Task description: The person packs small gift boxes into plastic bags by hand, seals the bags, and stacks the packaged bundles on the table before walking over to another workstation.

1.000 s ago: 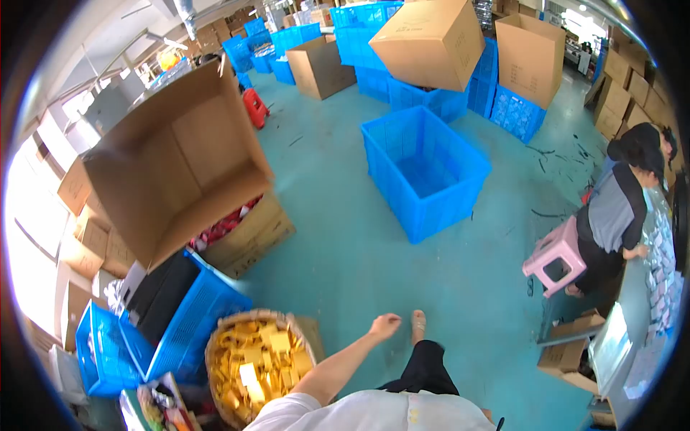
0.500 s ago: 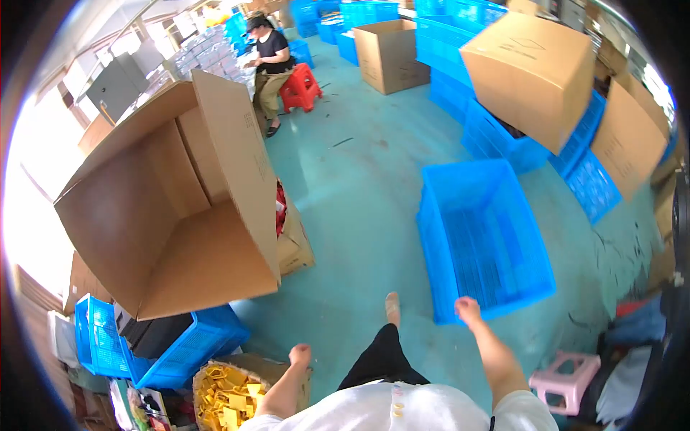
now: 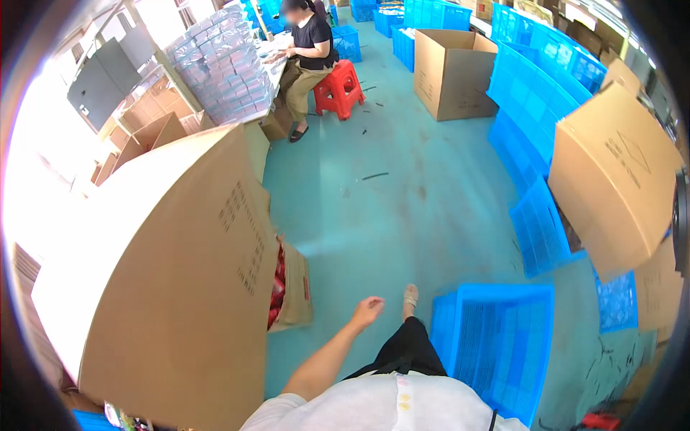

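Observation:
My left hand [image 3: 369, 312] swings forward over the floor with nothing in it, its fingers loosely bent and a little apart. It is nearest to an open carton [image 3: 291, 287] with red items inside, but does not touch it. My right hand is out of view. By my right side an empty blue plastic crate [image 3: 445, 327] stands on the floor. A large cardboard box [image 3: 180, 287] rises on my left, apart from the hand.
Ahead on the left a person [image 3: 310, 47] sits on a red stool [image 3: 340, 90] at a table beside stacked wrapped packs [image 3: 223, 65]. Blue crates [image 3: 532, 93] and a tilted carton [image 3: 611, 179] line the right. A tall open carton [image 3: 453, 75] stands farther ahead on the green floor [image 3: 359, 208].
I have walked forward: the blue crate and the large box have come closer and lower in view. My left hand has swung forward, and my right hand has left the view.

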